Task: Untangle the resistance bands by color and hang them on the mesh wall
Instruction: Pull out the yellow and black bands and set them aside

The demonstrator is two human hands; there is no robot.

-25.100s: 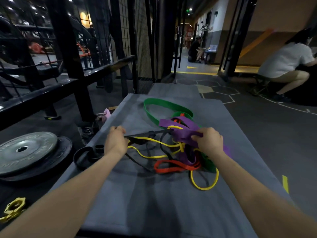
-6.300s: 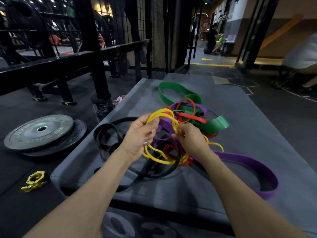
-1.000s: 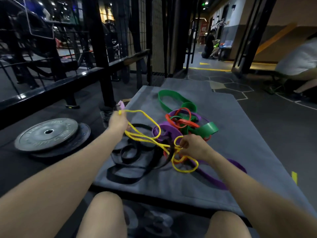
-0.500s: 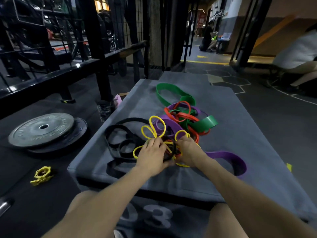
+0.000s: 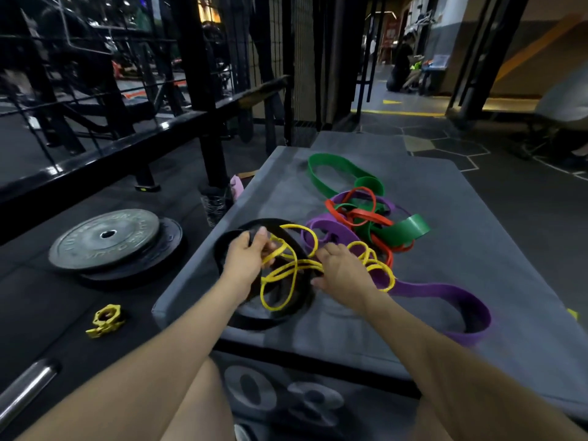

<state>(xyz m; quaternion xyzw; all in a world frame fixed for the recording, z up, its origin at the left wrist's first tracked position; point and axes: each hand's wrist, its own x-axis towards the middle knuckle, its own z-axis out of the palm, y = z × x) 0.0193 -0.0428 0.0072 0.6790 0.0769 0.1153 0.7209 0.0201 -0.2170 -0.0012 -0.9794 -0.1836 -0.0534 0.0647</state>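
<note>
A tangle of resistance bands lies on a grey padded box (image 5: 445, 237). My left hand (image 5: 246, 259) grips thin yellow bands (image 5: 280, 275) over a coil of black bands (image 5: 276, 313). My right hand (image 5: 342, 273) holds the yellow bands where they cross, its fingers curled round them. More yellow loops (image 5: 372, 262) lie just right of that hand. A wide purple band (image 5: 445, 294) trails to the right. Orange bands (image 5: 359, 214) and a green band (image 5: 337, 173) lie knotted together farther back. The black mesh wall (image 5: 299, 58) stands behind the box.
Stacked weight plates (image 5: 105, 240) lie on the floor at left, with a yellow collar (image 5: 106, 319) nearer and a steel bar (image 5: 22, 389) at the bottom left. A black rack frame (image 5: 203, 122) runs along the left. People sit at the far back and right.
My hands have drawn apart a little, and the left hand has lifted yellow loops up over the black coil. The view has shifted slightly.
</note>
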